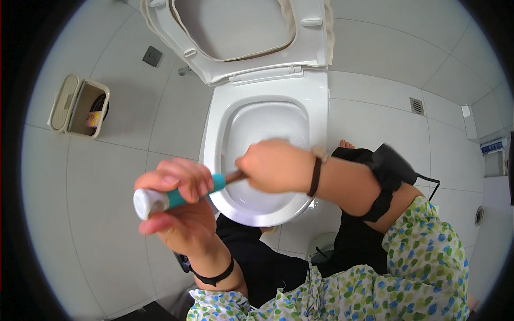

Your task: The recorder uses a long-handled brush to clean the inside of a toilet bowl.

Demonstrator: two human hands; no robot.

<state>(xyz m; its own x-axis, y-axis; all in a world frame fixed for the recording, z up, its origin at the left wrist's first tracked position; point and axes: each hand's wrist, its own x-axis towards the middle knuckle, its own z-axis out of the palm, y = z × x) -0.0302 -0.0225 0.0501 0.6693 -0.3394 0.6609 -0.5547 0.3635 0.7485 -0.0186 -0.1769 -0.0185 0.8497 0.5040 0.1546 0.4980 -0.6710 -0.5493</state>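
Observation:
A long handle (218, 182) with a teal grip, a white end cap and a brownish shaft slants over the front of a white toilet (318, 96). My left hand (194, 227) holds the teal grip near the capped end, with its thumb close to the white cap. Farther along, my right hand (276, 166) is closed round the brown shaft, above the bowl. Whatever is on the far end of the shaft is hidden behind my right hand and forearm, so its kind cannot be told. Both hands are slightly blurred.
Behind the bowl the seat (211, 68) stands raised, with a pale padded cover. On the left an open beige bin (88, 101) holds a pink and yellow packet. A floor drain (416, 106) lies to the right. A clear container (321, 246) sits near my legs.

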